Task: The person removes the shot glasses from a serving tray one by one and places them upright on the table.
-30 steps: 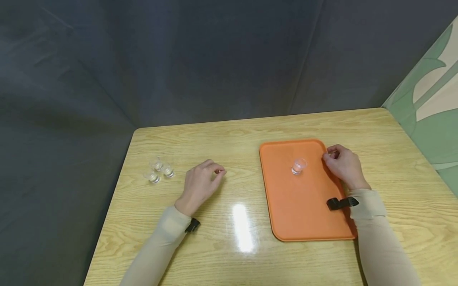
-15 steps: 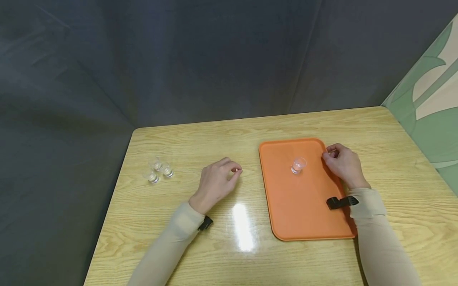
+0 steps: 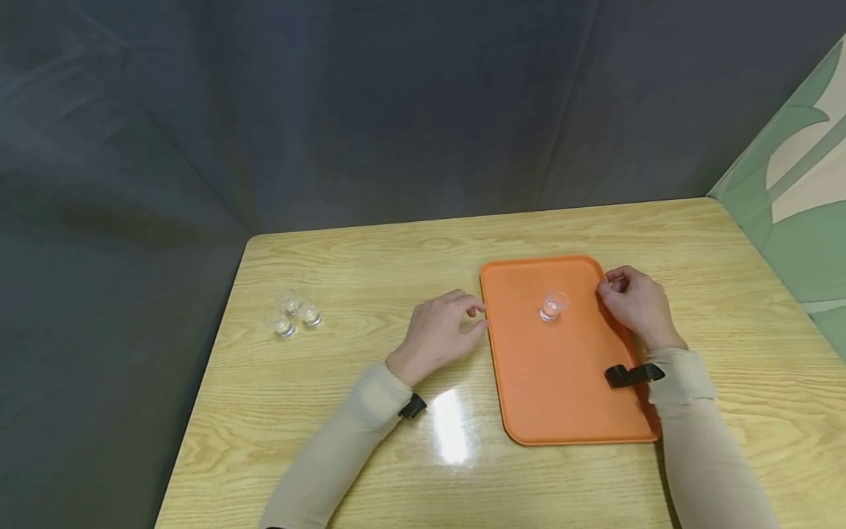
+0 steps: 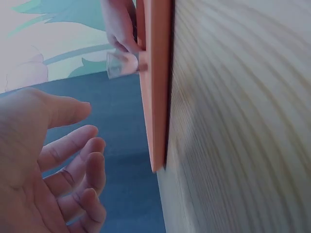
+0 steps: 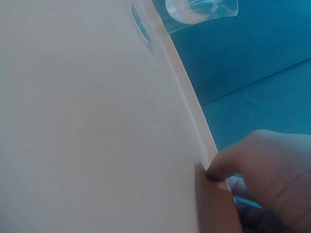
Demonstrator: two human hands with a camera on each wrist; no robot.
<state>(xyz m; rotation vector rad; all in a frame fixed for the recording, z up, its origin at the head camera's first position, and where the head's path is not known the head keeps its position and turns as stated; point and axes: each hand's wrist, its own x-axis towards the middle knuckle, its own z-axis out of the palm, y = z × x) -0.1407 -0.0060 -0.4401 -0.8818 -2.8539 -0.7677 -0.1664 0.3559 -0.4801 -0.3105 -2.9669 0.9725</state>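
Observation:
An orange tray [image 3: 568,382] lies on the table, and one small clear shot glass [image 3: 552,306] stands on its far half. My right hand [image 3: 637,307] holds the tray's right rim; in the right wrist view the thumb [image 5: 226,165] presses the inner side while the other fingers are outside, partly hidden. Beside the tray's left edge is my left hand [image 3: 441,332], its fingertips right at the rim in the head view. Its fingers [image 4: 73,145] are loosely bent with nothing between them. In the left wrist view the glass [image 4: 120,64] shows beyond the tray's rim.
Three more clear glasses [image 3: 284,326] stand close together at the left of the wooden table [image 3: 357,272]. A dark curtain [image 3: 410,110] hangs behind the table's far edge. To the right is a green and white patterned panel [image 3: 809,213].
My left hand has moved right across the table, from near the three glasses to the tray's left edge. The right hand and the glass on the tray have stayed in place.

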